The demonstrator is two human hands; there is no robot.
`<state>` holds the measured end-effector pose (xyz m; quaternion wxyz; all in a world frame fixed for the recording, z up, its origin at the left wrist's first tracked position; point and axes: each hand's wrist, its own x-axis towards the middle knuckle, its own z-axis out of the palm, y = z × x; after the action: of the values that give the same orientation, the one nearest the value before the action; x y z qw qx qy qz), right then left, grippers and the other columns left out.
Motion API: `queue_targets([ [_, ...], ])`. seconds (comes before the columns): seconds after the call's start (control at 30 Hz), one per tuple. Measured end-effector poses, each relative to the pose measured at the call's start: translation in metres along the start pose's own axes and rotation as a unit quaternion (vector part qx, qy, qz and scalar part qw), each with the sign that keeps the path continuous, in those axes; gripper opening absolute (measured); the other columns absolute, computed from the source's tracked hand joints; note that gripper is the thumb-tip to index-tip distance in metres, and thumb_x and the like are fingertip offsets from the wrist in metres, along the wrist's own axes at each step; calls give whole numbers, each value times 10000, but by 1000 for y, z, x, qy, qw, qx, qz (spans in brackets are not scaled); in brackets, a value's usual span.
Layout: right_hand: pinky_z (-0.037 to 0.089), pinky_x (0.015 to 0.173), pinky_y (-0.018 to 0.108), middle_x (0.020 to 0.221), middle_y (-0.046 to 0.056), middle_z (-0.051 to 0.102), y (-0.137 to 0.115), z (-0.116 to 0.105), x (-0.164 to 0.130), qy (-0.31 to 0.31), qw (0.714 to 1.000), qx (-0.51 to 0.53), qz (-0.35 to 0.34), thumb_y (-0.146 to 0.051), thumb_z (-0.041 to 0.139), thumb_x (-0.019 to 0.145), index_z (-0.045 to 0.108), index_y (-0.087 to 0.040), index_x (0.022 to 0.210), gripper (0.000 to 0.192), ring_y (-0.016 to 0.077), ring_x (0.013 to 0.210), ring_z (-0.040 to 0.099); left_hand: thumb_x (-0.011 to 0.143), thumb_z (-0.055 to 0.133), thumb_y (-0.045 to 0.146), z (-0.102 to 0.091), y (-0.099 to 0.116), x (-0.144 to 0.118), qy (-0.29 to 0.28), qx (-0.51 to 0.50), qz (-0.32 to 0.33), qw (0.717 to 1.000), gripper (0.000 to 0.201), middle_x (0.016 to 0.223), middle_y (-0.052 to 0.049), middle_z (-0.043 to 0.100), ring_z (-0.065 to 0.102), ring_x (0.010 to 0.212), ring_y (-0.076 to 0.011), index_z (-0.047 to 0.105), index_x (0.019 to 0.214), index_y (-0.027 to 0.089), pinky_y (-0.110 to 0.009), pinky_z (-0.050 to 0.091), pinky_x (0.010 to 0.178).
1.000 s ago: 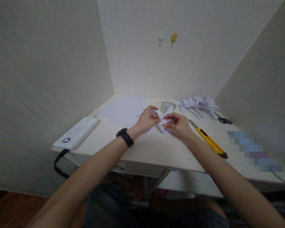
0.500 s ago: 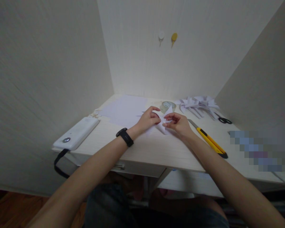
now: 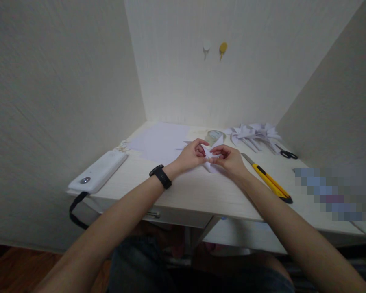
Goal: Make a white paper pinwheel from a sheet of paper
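Fingers of both the left hand and right hand pinch a small folded white paper piece above the pale wooden bench.

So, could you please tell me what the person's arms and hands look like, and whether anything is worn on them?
Both forearms are bare, with no sleeves in view. The left hand has a black band with a dark rectangular face on its wrist. The right hand and its wrist carry nothing. No gloves or rings are visible.

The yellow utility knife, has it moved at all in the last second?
No. The yellow utility knife lies in the same spot on the desk, between the right hand and the scissors.
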<state>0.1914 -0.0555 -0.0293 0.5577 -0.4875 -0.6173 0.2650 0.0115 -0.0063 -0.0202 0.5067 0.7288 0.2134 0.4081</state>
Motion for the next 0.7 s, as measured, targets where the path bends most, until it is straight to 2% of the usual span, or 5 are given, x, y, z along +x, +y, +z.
queue_targets([
  [0.27, 449, 595, 297, 822, 57, 701, 0, 1, -2, -10, 1000, 14, -4, -414, 886, 514, 707, -196, 834, 427, 183, 718, 590, 637, 777, 94, -1, -4, 2, 5, 12, -5, 1000, 487, 660, 70, 545, 534, 587, -77, 543, 1061, 149, -216, 409, 566],
  [0.5, 433, 569, 285, 791, 50, 695, 0, 0, -2, -6, 1000, 1, -15, -443, 884, 531, 708, -197, 831, 427, 178, 696, 587, 684, 798, 204, -1, -2, -1, -5, 51, 0, 999, 466, 619, 68, 576, 538, 550, -85, 546, 1071, 147, -217, 382, 542],
  [0.7, 453, 582, 296, 764, 47, 701, -1, 0, -2, -21, 999, 27, -5, -474, 889, 519, 698, -191, 849, 475, 178, 662, 607, 685, 767, 135, 0, 3, -2, 7, 59, -7, 998, 435, 605, 65, 597, 545, 538, -84, 561, 1068, 139, -214, 389, 542],
])
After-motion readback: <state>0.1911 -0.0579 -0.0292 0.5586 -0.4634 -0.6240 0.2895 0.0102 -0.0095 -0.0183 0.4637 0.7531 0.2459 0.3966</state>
